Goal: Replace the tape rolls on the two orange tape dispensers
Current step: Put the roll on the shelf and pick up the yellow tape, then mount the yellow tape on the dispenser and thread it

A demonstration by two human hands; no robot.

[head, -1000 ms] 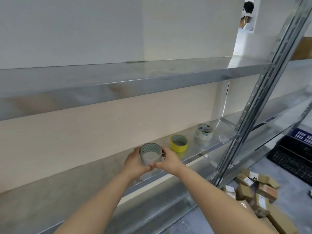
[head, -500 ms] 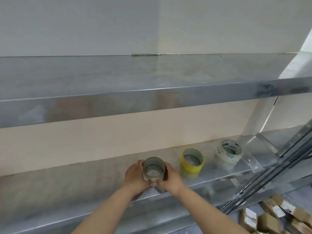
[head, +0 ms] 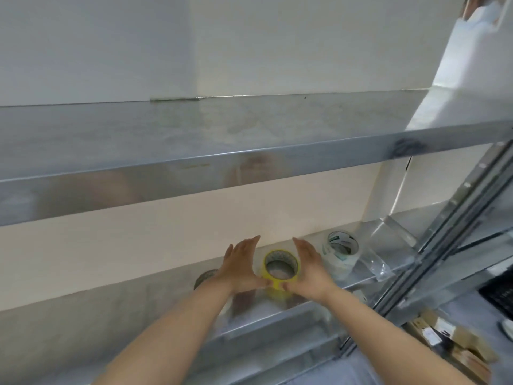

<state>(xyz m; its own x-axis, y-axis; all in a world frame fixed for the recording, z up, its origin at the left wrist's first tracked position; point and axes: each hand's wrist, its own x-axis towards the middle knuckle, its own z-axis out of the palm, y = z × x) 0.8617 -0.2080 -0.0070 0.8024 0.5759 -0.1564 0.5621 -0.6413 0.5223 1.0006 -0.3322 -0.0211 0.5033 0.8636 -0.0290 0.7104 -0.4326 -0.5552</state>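
A yellow tape roll (head: 280, 252) stands on the metal shelf (head: 111, 315). My left hand (head: 241, 270) and my right hand (head: 308, 269) flank it with fingers stretched out, thumbs close to its near side. Left of my left hand, a grey roll of clear tape (head: 205, 277) sits on the shelf, half hidden by that hand. A white tape roll (head: 342, 255) stands to the right of the yellow one. No orange tape dispenser is in view.
An upper metal shelf (head: 194, 173) overhangs the working shelf. A clear plastic bag (head: 374, 262) lies beside the white roll. A slanted steel upright (head: 458, 218) bounds the right side. Small cardboard boxes (head: 444, 337) and a dark crate (head: 499, 290) lie on the floor.
Both hands let go of the grey roll, which now rests on the shelf, and moved right to either side of the yellow roll. The camera view has shifted.
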